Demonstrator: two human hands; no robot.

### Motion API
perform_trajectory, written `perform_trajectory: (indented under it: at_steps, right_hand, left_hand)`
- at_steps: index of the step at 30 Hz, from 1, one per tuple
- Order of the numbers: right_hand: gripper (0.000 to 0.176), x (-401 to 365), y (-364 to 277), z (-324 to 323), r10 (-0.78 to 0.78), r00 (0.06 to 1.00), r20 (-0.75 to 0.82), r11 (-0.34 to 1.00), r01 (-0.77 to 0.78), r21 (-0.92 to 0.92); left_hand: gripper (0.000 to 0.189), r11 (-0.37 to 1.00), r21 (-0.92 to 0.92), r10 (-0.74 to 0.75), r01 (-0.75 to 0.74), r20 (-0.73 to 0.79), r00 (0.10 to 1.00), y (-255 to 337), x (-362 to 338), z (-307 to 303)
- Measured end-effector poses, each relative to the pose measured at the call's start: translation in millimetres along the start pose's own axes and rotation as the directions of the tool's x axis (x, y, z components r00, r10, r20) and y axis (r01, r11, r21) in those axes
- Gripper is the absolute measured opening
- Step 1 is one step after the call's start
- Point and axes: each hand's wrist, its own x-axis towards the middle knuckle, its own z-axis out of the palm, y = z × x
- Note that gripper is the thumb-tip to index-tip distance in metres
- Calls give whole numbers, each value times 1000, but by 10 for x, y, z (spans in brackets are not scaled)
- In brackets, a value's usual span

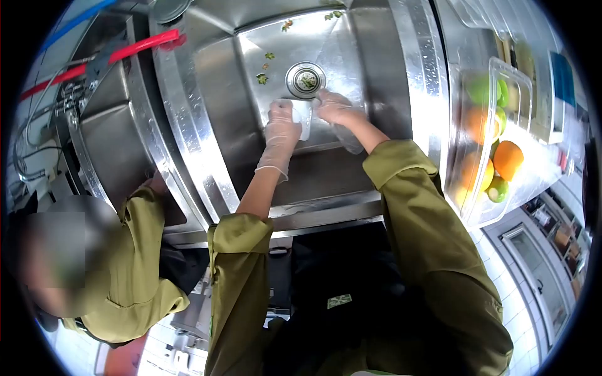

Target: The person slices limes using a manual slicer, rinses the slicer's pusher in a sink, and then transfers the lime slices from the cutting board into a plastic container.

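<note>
Above the lower part of the steel sink basin (276, 41), my two hands are on either side of a whitish translucent plastic container (302, 118). My left hand (283, 128), in a clear glove, is closed on its left side. At its right edge, the bent fingers of my gloved right hand (338, 109) appear to grip it; the exact contact is partly hidden. Loose glove film hangs below my right wrist. Just beyond the container lies the round drain strainer (306, 80), with green scraps in it. Several leafy bits (262, 79) are scattered on the basin floor.
To the right stands a clear plastic bin (473, 216) with oranges (508, 159) and green fruit. A red hose (144, 45) crosses the left sink near a faucet (74, 94). A co-worker in an olive sleeve (147, 235) is close on the left. A round metal lid or bowl (169, 9) sits top left.
</note>
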Motion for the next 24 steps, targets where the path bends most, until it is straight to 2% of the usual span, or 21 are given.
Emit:
perform_trajectory:
  at_steps: [1,2,5,7,9,12,14,15,17,19,22,24]
  right_hand:
    - [47,24,-10,68,7,1000,-3,998,-7,66]
    - [47,-13,-46,89,2,1000,29,995,-5,103]
    - [44,-84,-133,76,-21,995,102,987,4,162]
    - [38,-104,-182,39,-29,991,130,991,12,132]
    - [33,-62,-149,153,-48,998,48,993,42,109]
    - [29,-11,-100,276,-67,997,-28,994,69,79]
    - [27,-24,-86,325,-85,987,-133,993,95,70]
    - [26,-19,-95,322,-73,994,-78,997,75,28]
    - [26,21,-125,247,-44,999,27,997,46,-61]
    - [28,10,-158,172,-31,998,58,999,33,-41]
    - [31,13,-156,184,-15,998,60,1000,14,20]
    - [33,32,-132,226,-15,999,46,999,13,52]
  left_hand:
    - [59,1000,1,-19,19,18,1000,-16,0,22]
    - [55,998,30,52,-50,-75,996,6,-29,-12]
    - [55,974,227,-46,11,148,988,126,-55,-134]
    - [53,972,234,-15,-18,139,990,83,-75,-111]
    - [52,973,229,10,-44,148,989,16,-70,-67]
    - [60,937,262,210,-233,116,971,-101,-34,0]
    - [64,842,290,425,-454,161,891,-230,-11,-48]
    - [66,776,301,522,-554,186,832,-266,-11,-67]
    - [71,807,303,491,-507,131,861,-239,-27,-67]
    - [76,837,300,457,-458,77,886,-176,-61,-78]
    - [73,906,283,285,-315,142,948,-65,-98,-77]
    - [70,888,419,99,-188,226,969,14,-3,-37]
